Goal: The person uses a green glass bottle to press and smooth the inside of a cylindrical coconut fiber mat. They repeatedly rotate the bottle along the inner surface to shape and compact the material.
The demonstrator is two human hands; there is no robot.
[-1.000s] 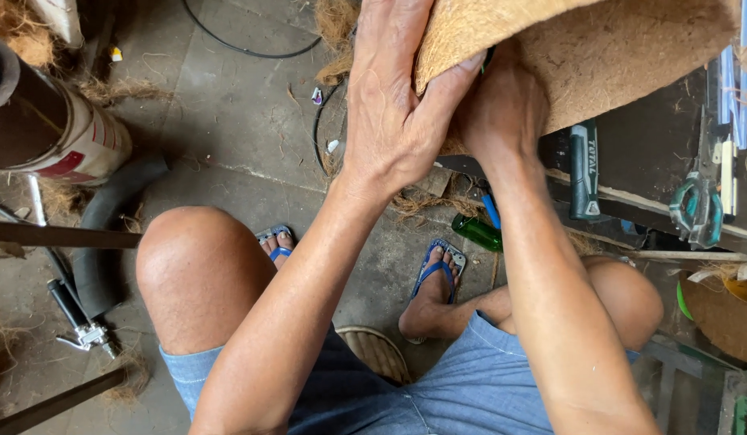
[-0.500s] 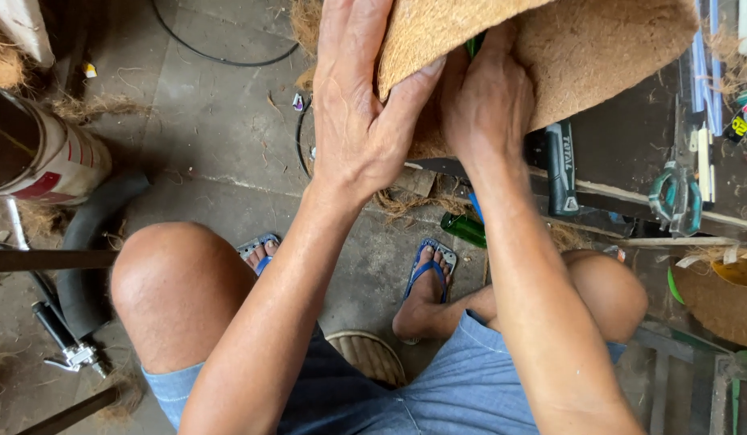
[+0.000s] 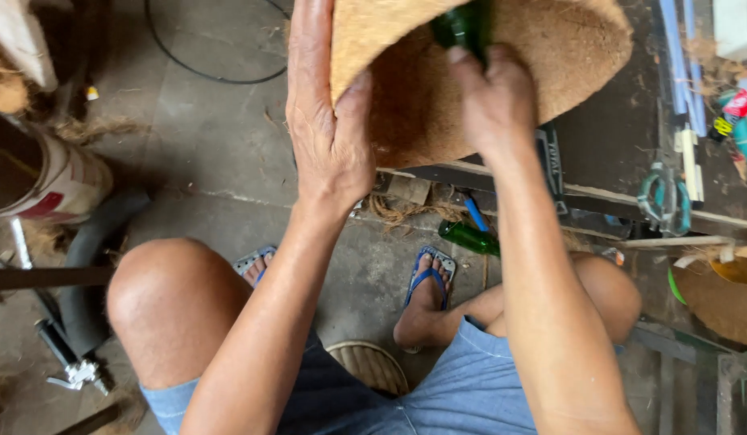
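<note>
right hand (image 3: 490,101) shifted onto green bottle (image 3: 462,24) | left hand (image 3: 329,137) grips coir mat (image 3: 543,56)

Rough matt coconut-fibre mat (image 3: 551,64), glossy green glass bottle (image 3: 462,24), matt concrete floor (image 3: 204,137), blue denim shorts (image 3: 438,395)
</note>
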